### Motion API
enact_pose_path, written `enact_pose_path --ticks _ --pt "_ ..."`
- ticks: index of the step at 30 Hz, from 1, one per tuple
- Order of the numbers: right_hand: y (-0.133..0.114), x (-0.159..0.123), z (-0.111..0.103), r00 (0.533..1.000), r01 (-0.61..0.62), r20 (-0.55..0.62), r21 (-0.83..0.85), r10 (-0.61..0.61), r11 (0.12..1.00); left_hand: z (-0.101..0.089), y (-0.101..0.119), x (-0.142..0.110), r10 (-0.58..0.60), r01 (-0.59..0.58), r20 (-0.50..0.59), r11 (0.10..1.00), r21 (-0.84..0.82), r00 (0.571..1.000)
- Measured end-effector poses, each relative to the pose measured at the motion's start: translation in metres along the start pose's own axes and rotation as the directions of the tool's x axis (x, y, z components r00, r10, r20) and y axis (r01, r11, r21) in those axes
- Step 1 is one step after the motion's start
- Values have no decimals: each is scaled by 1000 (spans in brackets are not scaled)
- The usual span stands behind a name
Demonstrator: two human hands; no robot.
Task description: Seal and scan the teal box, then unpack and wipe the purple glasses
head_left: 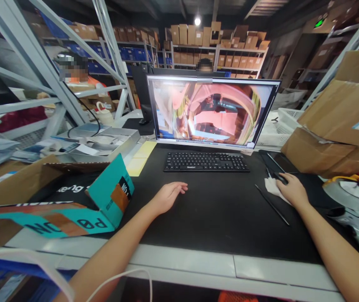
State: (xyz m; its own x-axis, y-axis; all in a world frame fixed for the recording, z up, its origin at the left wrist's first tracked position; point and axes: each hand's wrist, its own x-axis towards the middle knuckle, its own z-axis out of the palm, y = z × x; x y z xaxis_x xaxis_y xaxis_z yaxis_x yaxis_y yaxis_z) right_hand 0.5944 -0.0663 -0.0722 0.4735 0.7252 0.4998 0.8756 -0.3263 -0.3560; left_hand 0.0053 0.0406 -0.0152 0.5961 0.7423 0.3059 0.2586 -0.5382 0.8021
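Observation:
My left hand (169, 197) rests on its side on the black desk mat (207, 214), its fingers loosely stretched out and holding nothing. My right hand (294, 191) is closed over a black computer mouse (282, 179), which its fingers partly cover. Under and beside that hand lies a crumpled white tissue (272, 187). A thin dark stick, perhaps a pen or stylus, (272, 205) lies slantwise on the mat between the hands. Beyond them are a black keyboard (206, 162) and a lit monitor (212, 113) showing a pinkish close-up picture.
An opened teal carton (72, 220) with a black bagged item stands at left. Behind it is a grey tray (116, 144) of papers. Brown boxes (339, 113) stack at right, above a grey handheld device (352, 220). Two people are beyond the desk, near metal rack beams (41, 58).

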Motion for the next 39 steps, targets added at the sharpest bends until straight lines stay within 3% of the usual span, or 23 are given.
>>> enact_pose_path --ticks 12,25,39 --pt "-1 0 0 1000 -8 8 -8 8 1000 -1 6 3 36 -42 44 990 132 998" --pt "-2 0 -1 1000 8 2 8 -8 1000 -2 7 3 121 -130 62 977 170 991" --pt "-3 0 -2 1000 -17 19 1 17 1000 -2 2 3 117 -114 -6 980 162 993"
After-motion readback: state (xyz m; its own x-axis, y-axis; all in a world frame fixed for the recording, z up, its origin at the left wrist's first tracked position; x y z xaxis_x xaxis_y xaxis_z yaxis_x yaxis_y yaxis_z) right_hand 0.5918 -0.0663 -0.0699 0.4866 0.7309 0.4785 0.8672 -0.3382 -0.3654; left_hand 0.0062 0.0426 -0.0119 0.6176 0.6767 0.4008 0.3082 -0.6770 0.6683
